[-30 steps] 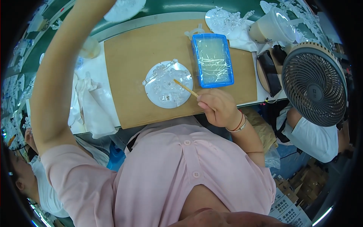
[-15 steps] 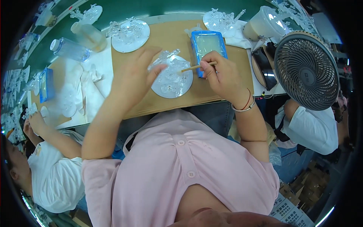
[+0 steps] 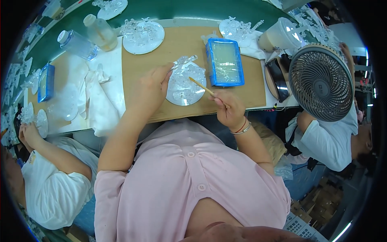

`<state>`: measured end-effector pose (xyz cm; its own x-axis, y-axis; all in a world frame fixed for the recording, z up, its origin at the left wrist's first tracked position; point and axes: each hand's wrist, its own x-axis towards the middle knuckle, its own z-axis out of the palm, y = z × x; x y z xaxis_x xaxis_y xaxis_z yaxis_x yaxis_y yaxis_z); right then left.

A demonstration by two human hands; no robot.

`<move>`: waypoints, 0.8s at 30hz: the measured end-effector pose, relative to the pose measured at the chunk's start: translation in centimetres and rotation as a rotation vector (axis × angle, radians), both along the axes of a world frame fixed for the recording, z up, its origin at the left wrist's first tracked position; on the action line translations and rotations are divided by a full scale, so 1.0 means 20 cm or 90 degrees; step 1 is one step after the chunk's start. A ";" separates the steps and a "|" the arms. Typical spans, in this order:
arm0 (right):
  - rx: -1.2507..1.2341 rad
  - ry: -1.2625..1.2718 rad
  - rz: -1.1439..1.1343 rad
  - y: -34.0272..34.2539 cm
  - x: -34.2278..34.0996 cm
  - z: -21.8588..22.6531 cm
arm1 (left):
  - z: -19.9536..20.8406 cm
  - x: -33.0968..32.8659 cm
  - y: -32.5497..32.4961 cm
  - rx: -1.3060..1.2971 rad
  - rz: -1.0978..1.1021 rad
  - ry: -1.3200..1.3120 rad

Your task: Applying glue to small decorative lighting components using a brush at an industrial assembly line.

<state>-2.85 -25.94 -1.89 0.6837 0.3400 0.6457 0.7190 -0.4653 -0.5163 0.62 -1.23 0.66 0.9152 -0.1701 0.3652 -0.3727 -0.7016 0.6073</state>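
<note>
A white round disc lies in front of me, crowded with small clear plastic pieces. My left hand is at its upper left edge, the fingertips closed at a branching clear plastic piece on the disc's far side. Their exact grip is partly hidden by the hand itself. Between the fingers of my right hand is a thin wooden stick, slanting up to the left with its tip over the middle of the disc. Just right of the disc lies a blue-rimmed rectangular box with a pale, shiny face.
Brown cardboard covers the work area. Similar loaded discs stand at the back. Two bottles and white cloths are on the left; a plastic tub, glasses and a fan on the right. Co-workers sit either side.
My right hand has come down and toward me, off the blue-rimmed box, with the stick still held. My left hand has moved from above the disc to the clear piece at its edge.
</note>
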 end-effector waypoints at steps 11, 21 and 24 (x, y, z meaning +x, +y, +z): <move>-0.010 0.138 -0.081 0.11 0.04 0.10 | 0.00 0.00 0.00 -0.008 0.008 -0.006; -0.079 0.109 -0.006 0.27 0.25 0.26 | 0.01 0.01 0.00 0.019 -0.022 -0.027; -0.139 0.038 0.028 0.33 0.27 0.31 | 0.02 0.01 0.00 0.030 -0.019 -0.031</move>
<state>2.58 -19.27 4.37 0.6999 0.4975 0.5126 0.7122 -0.5403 -0.4481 0.89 -1.20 1.02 0.8907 -0.2149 0.4006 -0.4224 -0.7170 0.5545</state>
